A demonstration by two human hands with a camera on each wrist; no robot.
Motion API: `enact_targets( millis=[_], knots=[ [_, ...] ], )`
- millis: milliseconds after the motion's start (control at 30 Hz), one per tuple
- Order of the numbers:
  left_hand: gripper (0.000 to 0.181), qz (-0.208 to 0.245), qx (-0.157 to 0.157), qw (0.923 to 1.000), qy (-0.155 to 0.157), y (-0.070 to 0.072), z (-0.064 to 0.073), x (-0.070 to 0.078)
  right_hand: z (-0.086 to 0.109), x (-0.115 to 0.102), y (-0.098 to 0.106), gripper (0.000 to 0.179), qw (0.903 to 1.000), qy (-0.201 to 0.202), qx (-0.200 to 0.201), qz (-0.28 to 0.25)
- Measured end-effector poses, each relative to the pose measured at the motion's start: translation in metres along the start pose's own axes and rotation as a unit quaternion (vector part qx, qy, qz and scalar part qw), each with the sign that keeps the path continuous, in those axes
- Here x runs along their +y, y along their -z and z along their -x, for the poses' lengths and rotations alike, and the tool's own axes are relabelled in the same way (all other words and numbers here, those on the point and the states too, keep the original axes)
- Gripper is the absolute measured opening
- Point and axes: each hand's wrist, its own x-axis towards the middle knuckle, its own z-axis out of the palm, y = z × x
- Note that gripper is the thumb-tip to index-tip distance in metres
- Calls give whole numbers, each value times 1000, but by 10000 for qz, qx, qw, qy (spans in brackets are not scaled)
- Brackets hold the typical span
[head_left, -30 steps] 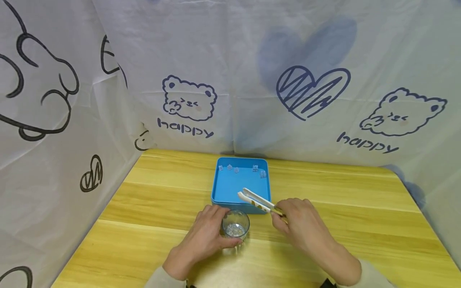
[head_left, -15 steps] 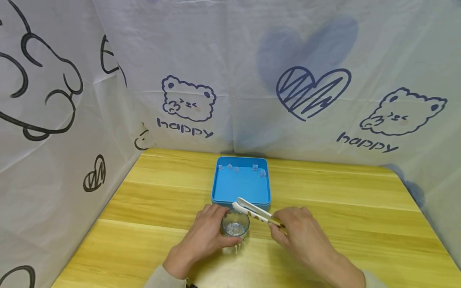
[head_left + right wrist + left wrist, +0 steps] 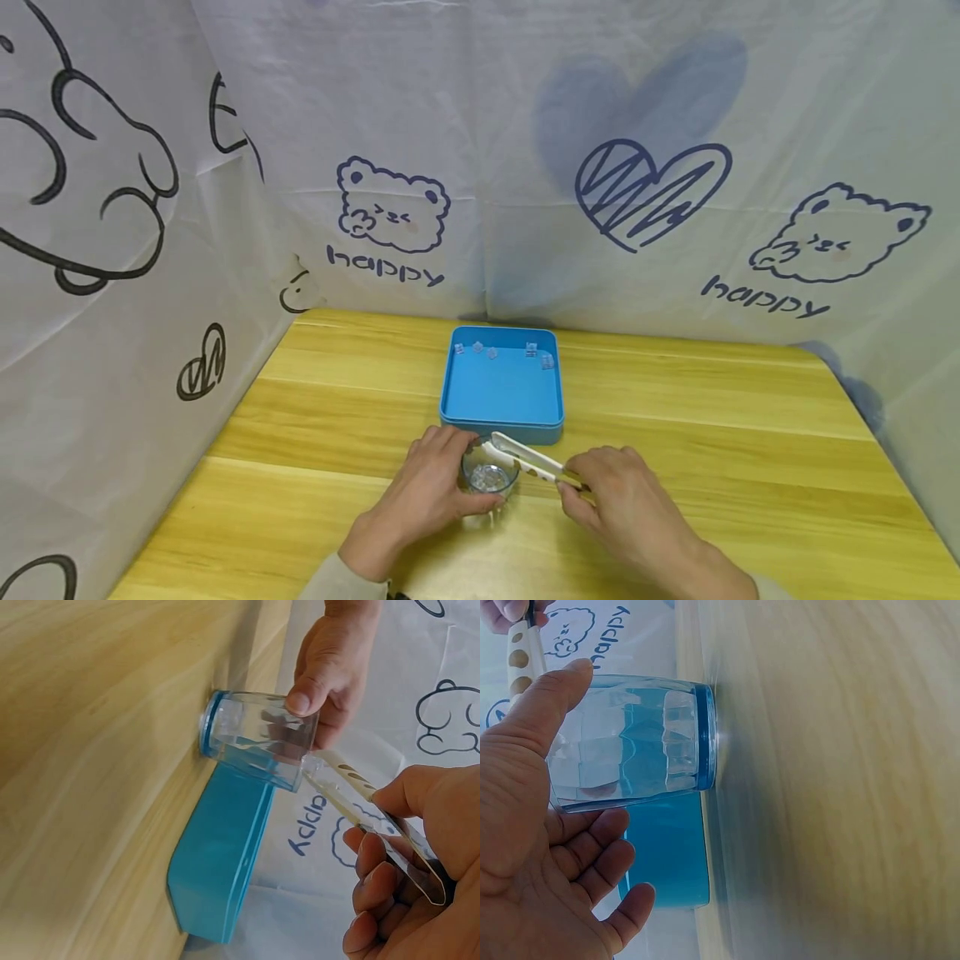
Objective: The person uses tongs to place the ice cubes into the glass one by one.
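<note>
My left hand (image 3: pixel 423 483) holds a clear drinking glass (image 3: pixel 656 742) near its rim, thumb on one side and fingers on the other. The glass stands upright on the table; clear glints show at its bottom, but I cannot tell whether they are cubes or cut glass. My right hand (image 3: pixel 626 504) grips white tongs (image 3: pixel 534 461) with brown spots and metal handles. Their tips are over the mouth of the glass; whether anything clear lies between them is hard to tell. Behind the glass sits a blue box (image 3: pixel 502 396), with several small clear cubes (image 3: pixel 547 362) along its far side.
The wooden table (image 3: pixel 720 417) extends to both sides of the box. A white cloth (image 3: pixel 517 242) with drawn bears and hearts hangs behind the table and along its sides.
My right hand has brought the tongs from over the box's near edge toward me and down to the mouth of the glass. The left hand has kept still on the glass.
</note>
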Motion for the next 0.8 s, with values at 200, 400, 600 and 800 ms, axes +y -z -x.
enact_targets(
  millis=[200, 400, 600, 800],
  knots=[
    [81, -22, 58, 10000, -57, -1, 1, 0, 3, 3, -5, 13, 9999, 81, 57, 72],
    [81, -4, 41, 10000, -45, -2, 0, -1, 5, 5, -5, 13, 9999, 103, 31, 109],
    [80, 47, 30, 10000, -40, -2, 0, -1, 5, 6, -5, 13, 9999, 77, -55, 104],
    [82, 17, 52, 10000, -62, -3, 0, -1, 5, 7, -6, 13, 9998, 163, 25, 116]
  ],
)
